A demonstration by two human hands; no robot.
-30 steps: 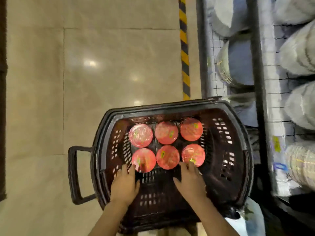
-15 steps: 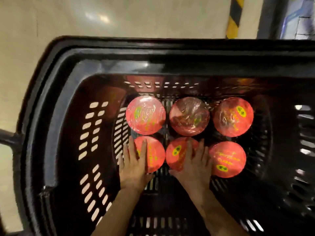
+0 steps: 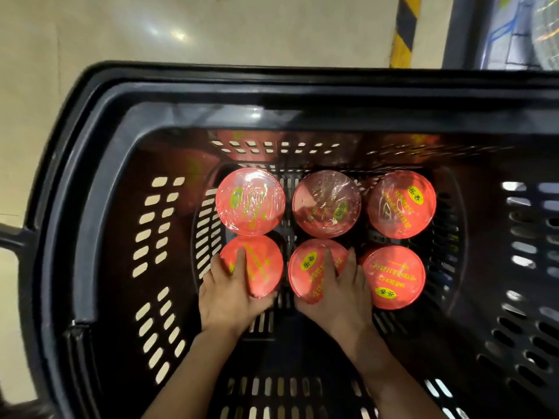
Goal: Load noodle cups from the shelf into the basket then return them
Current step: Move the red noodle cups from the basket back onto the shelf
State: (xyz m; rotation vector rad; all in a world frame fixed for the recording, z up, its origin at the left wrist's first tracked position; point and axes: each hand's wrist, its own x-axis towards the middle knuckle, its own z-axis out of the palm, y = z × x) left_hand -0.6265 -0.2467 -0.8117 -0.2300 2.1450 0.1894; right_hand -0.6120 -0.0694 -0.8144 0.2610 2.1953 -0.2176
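Note:
Several red-lidded noodle cups stand in two rows on the floor of a black plastic basket (image 3: 99, 164). My left hand (image 3: 230, 291) grips the near-left cup (image 3: 260, 264), fingers over its lid and thumb under its near edge. My right hand (image 3: 338, 291) grips the near-middle cup (image 3: 311, 270) the same way. The near-right cup (image 3: 393, 276) stands untouched beside my right hand. The far row holds three cups: left (image 3: 251, 202), middle (image 3: 326, 204), right (image 3: 400, 204).
The basket's handle (image 3: 12, 240) sticks out at the left edge. Beige tiled floor (image 3: 211, 28) lies beyond the basket, with a yellow-and-black striped strip (image 3: 405, 28). A shelf unit's base (image 3: 499, 31) shows at the top right.
The view has closed in on the basket. Both hands have slid forward from the basket floor onto the two near cups and curled round them.

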